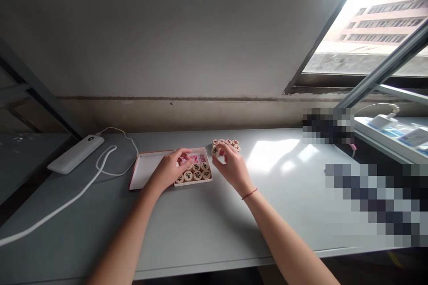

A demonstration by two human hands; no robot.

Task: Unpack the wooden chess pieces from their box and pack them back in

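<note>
Head view: pinched xiangqi piece (215,151) in right hand (235,171), just beside box (200,182) on worktop (207,227). Held left hand (169,169) over box, thumb and forefinger apart. Risked dropping piece through slack fingertip grip, or scattering loose pieces (236,143) by brushing knuckles. Counted: one piece pinched, about seven boxed, at least five loose, others possibly hidden.

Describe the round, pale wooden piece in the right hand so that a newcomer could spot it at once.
On the flat grey table, find the open, white, rectangular box. Just right of it, the bare right hand holds the round, pale wooden piece bearing a dark character. Unlike the similar pieces in the box and the group behind, it is in that hand's grip.
</note>
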